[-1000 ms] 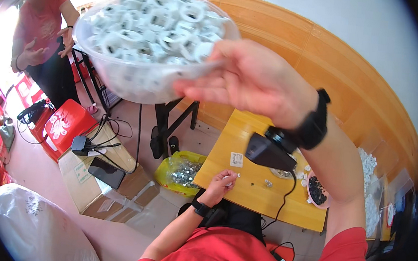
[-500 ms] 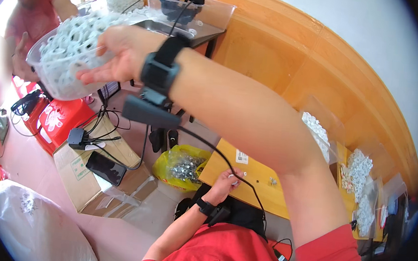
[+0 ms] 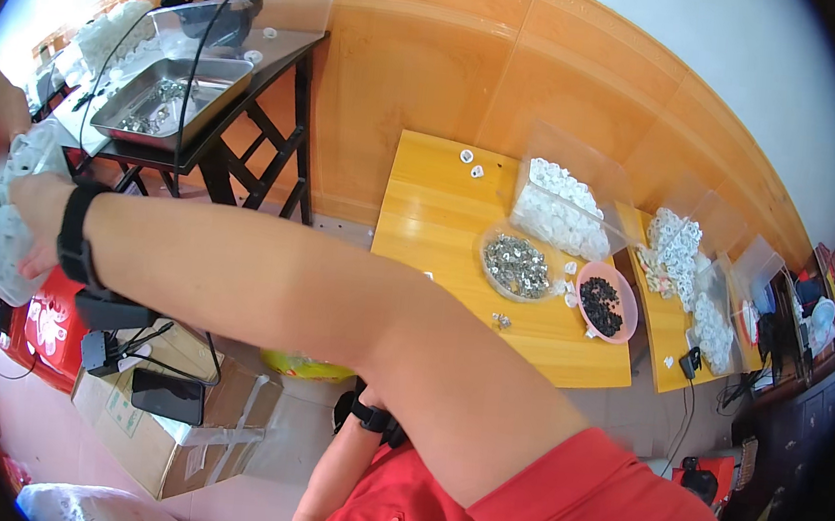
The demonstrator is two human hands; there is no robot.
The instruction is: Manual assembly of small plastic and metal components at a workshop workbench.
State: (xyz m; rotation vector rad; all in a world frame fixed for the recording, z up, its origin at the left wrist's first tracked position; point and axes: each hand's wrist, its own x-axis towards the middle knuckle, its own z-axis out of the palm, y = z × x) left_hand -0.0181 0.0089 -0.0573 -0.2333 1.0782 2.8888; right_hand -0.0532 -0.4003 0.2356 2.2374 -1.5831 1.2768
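Observation:
My right arm reaches across to the far left, where my right hand [image 3: 37,209] is closed on the side of a clear plastic tub [image 3: 3,266] of white plastic parts [image 3: 11,226]. A co-worker is at the tub's other side, with an arm [image 3: 1,100] above it and fingers near its lower edge. My left hand [image 3: 372,397] is low in the middle; its fingers are hidden behind my right forearm.
A yellow table [image 3: 424,196] holds a tub of metal parts [image 3: 519,267], a pink bowl of black parts [image 3: 604,307] and a bin of white parts [image 3: 563,209]. A metal tray [image 3: 176,102] rests on the dark table. A phone [image 3: 168,395] lies on a cardboard box [image 3: 149,441].
My right hand and the tub have moved further left and lower, toward the co-worker. My view has turned right, showing more of the yellow table. My left hand's fingers have become hidden.

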